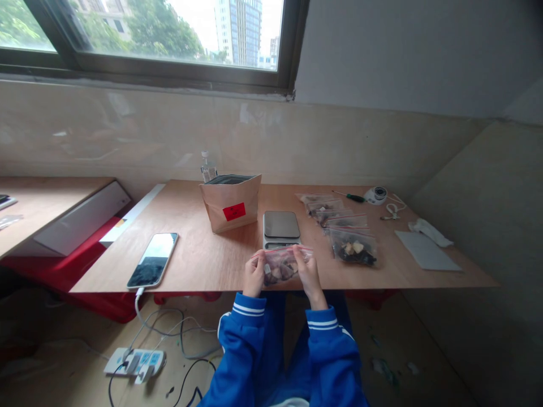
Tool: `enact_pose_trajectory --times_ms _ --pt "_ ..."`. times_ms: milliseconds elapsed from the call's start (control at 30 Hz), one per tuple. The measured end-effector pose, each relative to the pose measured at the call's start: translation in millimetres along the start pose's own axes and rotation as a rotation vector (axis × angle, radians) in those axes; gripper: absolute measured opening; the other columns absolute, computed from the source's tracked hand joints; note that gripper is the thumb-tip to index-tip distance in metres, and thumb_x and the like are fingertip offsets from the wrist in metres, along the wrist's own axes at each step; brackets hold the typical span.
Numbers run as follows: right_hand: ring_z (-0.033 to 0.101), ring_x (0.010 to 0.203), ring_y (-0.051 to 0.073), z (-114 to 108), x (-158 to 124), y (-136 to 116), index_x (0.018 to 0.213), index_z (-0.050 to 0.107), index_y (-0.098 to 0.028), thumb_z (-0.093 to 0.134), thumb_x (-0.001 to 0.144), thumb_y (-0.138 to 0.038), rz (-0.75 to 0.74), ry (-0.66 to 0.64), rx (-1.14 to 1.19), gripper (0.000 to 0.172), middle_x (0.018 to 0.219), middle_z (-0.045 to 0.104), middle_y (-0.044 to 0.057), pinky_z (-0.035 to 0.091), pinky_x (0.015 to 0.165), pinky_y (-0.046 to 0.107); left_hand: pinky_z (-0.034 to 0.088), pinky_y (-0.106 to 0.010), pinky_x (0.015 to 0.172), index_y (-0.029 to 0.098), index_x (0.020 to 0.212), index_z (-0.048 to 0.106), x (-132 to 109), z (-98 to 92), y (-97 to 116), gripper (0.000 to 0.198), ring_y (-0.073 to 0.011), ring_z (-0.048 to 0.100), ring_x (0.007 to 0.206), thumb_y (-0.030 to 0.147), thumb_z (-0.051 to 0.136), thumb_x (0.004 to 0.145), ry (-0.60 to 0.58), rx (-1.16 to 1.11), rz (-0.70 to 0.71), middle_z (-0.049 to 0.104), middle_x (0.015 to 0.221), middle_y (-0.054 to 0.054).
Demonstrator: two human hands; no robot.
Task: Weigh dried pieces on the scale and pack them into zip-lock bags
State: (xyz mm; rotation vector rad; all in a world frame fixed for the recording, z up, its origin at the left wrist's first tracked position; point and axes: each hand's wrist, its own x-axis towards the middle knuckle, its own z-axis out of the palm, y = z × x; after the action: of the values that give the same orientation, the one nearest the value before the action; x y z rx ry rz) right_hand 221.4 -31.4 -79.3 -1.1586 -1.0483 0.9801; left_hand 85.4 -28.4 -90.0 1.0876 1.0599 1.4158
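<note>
A small clear zip bag (280, 264) with brown and pale pieces inside is held up over the near edge of the wooden table (199, 260). My left hand (253, 275) grips its left side and my right hand (309, 272) grips its right side, fingers pinched near the red zip strip. Just behind the bag sits a small kitchen scale (280, 227). A brown paper pouch (231, 202) with a red label stands open behind the scale to the left. Both forearms wear blue sleeves with white stripes.
Several filled zip bags (345, 229) lie in a row right of the scale. A phone (153, 259) on a cable lies at the left edge. A water bottle (207, 167), a screwdriver (350, 196), a white round device (376, 195), and white sheets (426, 250) sit farther back and right. A power strip (134, 362) lies on the floor.
</note>
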Motion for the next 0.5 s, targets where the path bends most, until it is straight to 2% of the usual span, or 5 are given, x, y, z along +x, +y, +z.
enact_pose_trajectory --times_ms 100,200,267,400,500 --pt "0.070 0.060 0.021 -12 2 2 0.078 0.069 -0.016 0.059 0.076 -0.062 0.054 0.079 -0.027 0.048 0.068 0.072 0.008 0.056 0.056 0.030 0.050 -0.029 0.059 0.013 0.065 0.067 2 6.2 -1 0.064 -0.0184 0.063 0.058 0.071 0.043 0.078 0.100 0.025 -0.081 0.066 0.059 -0.008" --pt "0.066 0.049 0.021 -19 3 2 0.080 0.069 -0.016 0.051 0.077 -0.070 0.077 0.117 -0.038 0.057 0.061 0.070 0.007 0.051 0.043 0.028 0.050 -0.029 0.059 0.014 0.064 0.067 5 14.2 3 0.066 -0.0189 0.064 0.059 0.074 0.041 0.077 0.191 0.040 -0.078 0.067 0.058 -0.008" --pt "0.064 0.047 0.021 -20 2 3 0.076 0.067 -0.016 0.044 0.078 -0.073 0.083 0.150 -0.038 0.062 0.057 0.068 0.007 0.048 0.042 0.029 0.050 -0.030 0.060 0.015 0.063 0.067 8 18.0 4 0.068 -0.0190 0.064 0.059 0.076 0.039 0.076 0.212 0.072 -0.064 0.066 0.057 -0.007" --pt "0.063 0.052 0.019 -21 2 4 0.067 0.064 -0.016 0.040 0.077 -0.076 0.020 0.271 -0.160 0.066 0.057 0.067 0.006 0.048 0.051 0.027 0.049 -0.029 0.061 0.014 0.062 0.067 7 21.9 3 0.070 -0.0193 0.064 0.061 0.078 0.039 0.073 0.146 0.127 -0.055 0.068 0.060 -0.008" --pt "0.060 0.054 0.018 -38 7 2 0.063 0.062 -0.014 0.042 0.074 -0.078 -0.041 0.391 -0.252 0.068 0.055 0.064 0.006 0.046 0.056 0.027 0.049 -0.028 0.052 0.012 0.068 0.068 3 20.8 2 0.073 -0.0184 0.062 0.054 0.079 0.039 0.072 0.065 0.073 -0.145 0.066 0.057 -0.008"
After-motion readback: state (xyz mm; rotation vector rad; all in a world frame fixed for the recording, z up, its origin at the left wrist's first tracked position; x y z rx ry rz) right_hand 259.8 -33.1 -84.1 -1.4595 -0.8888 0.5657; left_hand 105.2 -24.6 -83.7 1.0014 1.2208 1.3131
